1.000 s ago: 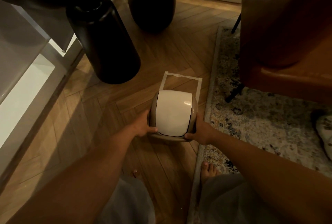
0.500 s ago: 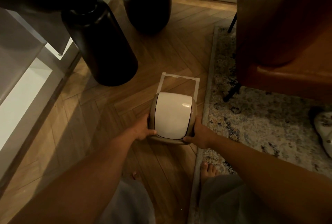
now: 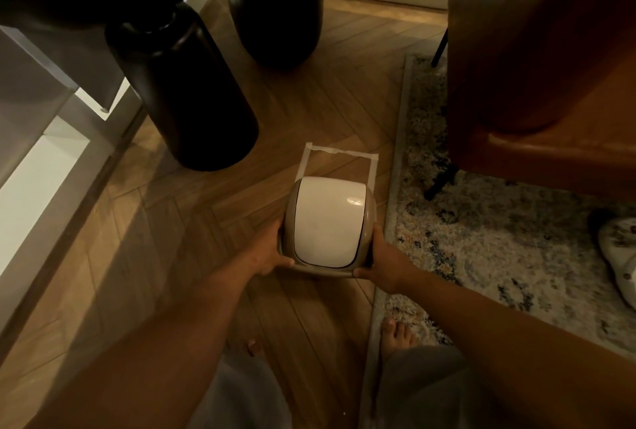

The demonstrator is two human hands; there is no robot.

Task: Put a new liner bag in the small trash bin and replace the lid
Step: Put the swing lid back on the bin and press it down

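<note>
While both hands grip bin (image 3: 328, 222), rug (image 3: 481, 243) right, dark cylinder (image 3: 186, 91) left

The small bin (image 3: 328, 225) is sitting on the wood floor (image 3: 192, 222), its far side lying inside a taped outline (image 3: 339, 155) stuck to the boards. The left hand (image 3: 266, 251) is pressing its left side, the right hand (image 3: 382, 256) its right. The lid (image 3: 328, 218) is sitting on top. Just right of it the rug (image 3: 481, 232) is lying, with the armchair (image 3: 543, 67) standing on the rug's far part (a slipper (image 3: 619, 256) is lying at the right edge). Two table legs (image 3: 186, 91) are standing behind and left of the bin.
</note>
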